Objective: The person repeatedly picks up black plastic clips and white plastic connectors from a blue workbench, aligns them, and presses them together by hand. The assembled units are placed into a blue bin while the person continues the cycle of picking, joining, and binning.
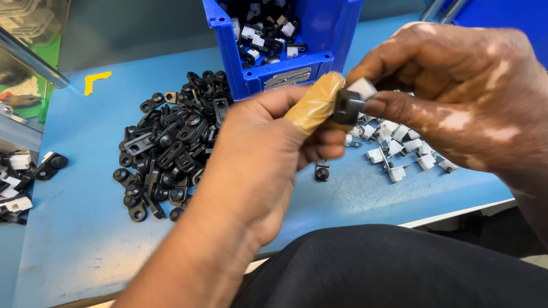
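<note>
Above the desk's near edge, between the two hands, sits a black clip (346, 106) with a white piece (362, 87) at its top. The left hand (260, 154) pinches the clip with a taped thumb (315, 102) and curled fingers (319, 145); the right hand (456, 97) has its fingers closed narrowly on the white piece, which touches the clip. Whether the piece is fully seated I cannot tell.

Just beyond, at the far middle, a blue bin (285, 74) holds clips already fitted with white pieces, so part of the work looks done. Much seems left: a big pile of bare black clips (168, 145) lies left on the blue desk (80, 228), and loose white pieces (399, 148) lie right, under the right hand. A few more joined clips (17, 182) lie at the left edge.
</note>
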